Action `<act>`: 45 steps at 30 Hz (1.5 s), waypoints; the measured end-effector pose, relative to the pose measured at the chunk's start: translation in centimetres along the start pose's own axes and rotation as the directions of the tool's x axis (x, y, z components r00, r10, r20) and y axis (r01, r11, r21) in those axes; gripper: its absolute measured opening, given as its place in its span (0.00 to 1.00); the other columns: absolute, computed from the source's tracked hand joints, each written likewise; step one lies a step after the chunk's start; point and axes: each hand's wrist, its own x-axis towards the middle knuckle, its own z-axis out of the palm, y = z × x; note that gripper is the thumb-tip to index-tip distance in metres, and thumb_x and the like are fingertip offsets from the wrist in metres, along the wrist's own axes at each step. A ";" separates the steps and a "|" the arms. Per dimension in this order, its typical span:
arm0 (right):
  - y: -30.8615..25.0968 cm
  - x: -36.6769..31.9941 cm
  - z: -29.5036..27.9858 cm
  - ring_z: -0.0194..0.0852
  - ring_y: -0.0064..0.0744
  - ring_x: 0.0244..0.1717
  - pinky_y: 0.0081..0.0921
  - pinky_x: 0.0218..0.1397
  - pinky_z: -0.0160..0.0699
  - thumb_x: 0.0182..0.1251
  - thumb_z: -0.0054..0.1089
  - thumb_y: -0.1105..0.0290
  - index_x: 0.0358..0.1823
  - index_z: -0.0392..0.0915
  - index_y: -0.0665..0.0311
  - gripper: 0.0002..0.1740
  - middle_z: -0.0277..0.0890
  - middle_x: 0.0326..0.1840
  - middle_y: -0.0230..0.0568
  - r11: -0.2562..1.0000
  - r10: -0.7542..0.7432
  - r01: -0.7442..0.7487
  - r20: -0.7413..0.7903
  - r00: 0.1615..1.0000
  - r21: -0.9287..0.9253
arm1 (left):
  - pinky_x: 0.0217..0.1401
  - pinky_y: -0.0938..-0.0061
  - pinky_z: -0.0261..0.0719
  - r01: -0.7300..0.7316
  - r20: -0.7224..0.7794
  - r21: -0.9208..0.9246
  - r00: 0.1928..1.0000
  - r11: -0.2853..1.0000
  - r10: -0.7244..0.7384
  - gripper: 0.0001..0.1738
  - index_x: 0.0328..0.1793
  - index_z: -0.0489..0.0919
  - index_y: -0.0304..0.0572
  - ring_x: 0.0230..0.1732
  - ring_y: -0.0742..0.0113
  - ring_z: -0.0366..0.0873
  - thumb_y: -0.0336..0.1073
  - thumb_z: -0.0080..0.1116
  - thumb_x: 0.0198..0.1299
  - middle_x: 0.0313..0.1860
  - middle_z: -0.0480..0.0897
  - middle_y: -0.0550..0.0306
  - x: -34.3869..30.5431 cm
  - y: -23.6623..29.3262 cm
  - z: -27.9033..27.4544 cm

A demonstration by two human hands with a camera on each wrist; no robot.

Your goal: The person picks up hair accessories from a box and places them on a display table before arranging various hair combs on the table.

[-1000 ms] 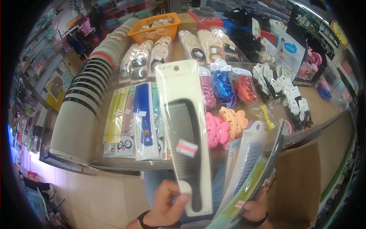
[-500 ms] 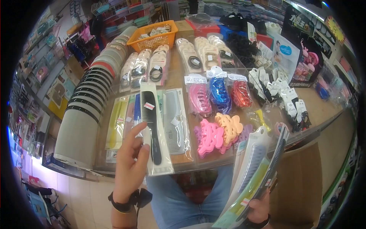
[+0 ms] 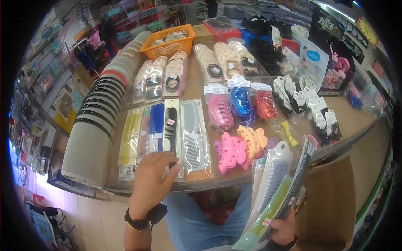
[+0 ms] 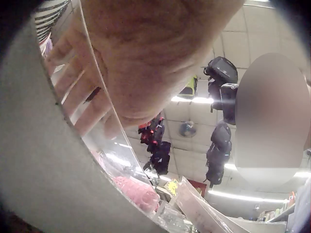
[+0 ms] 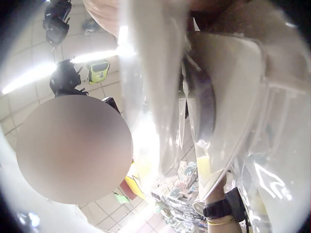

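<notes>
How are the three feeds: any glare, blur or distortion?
Head view: fisheye bends the counter, corners dark, yet the black comb under the left hand is sharp. Left wrist view: the hand looms close and blurred. Right wrist view: ceiling-light glare on the comb packs washes out detail.

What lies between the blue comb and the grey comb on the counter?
A packed black comb lies between the blue comb and the grey comb; the left hand touches its lower end. The head view shows this.

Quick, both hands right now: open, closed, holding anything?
Left hand: open, fingers resting on the black comb pack.
Right hand: gripping a stack of packaged combs.
</notes>
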 end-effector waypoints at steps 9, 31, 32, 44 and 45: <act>-0.3 0.2 0.4 0.76 0.33 0.42 0.30 0.47 0.77 0.42 0.63 0.85 0.53 0.63 0.68 0.32 0.74 0.43 0.40 0.993 0.110 -0.112 0.030 0.993 0.044 | 0.48 0.68 0.70 -0.113 0.168 -0.497 0.960 0.861 0.222 0.13 0.42 0.76 0.37 0.44 0.57 0.75 0.32 0.58 0.49 0.42 0.78 0.50 -4.2 5.1 1.2; -0.1 1.2 3.5 0.73 0.21 0.41 0.21 0.45 0.75 0.47 0.66 0.82 0.49 0.66 0.68 0.26 0.74 0.43 0.36 0.982 0.095 -0.072 0.131 0.987 -0.173 | 0.20 0.77 0.64 -0.155 0.102 -0.626 0.955 0.764 0.277 0.18 0.35 0.75 0.38 0.20 0.67 0.68 0.35 0.70 0.39 0.23 0.71 0.56 -7.1 9.0 3.5; 0.1 1.2 3.7 0.73 0.20 0.41 0.20 0.45 0.75 0.47 0.66 0.81 0.49 0.67 0.69 0.26 0.74 0.42 0.36 0.977 0.071 -0.042 0.136 0.988 -0.208 | 0.20 0.77 0.64 -0.156 0.103 -0.626 0.955 0.764 0.279 0.18 0.35 0.75 0.38 0.20 0.67 0.68 0.35 0.70 0.39 0.23 0.71 0.56 -7.1 9.3 3.2; 1.1 0.8 2.7 0.70 0.20 0.44 0.19 0.48 0.70 0.58 0.58 0.76 0.56 0.61 0.68 0.25 0.71 0.47 0.35 0.994 -0.035 0.048 0.144 0.989 -0.093 | 0.20 0.80 0.64 0.189 0.356 -0.589 0.933 0.786 0.042 0.10 0.32 0.70 0.39 0.20 0.76 0.66 0.29 0.62 0.50 0.22 0.71 0.59 -7.9 9.8 4.9; 1.2 0.8 2.7 0.68 0.20 0.46 0.20 0.49 0.69 0.59 0.57 0.76 0.57 0.59 0.68 0.25 0.70 0.49 0.35 0.998 -0.021 0.029 0.130 0.991 -0.056 | 0.21 0.81 0.63 0.260 0.366 -0.662 0.931 0.703 0.000 0.08 0.34 0.69 0.39 0.21 0.78 0.65 0.27 0.58 0.52 0.23 0.71 0.61 -8.3 9.5 5.3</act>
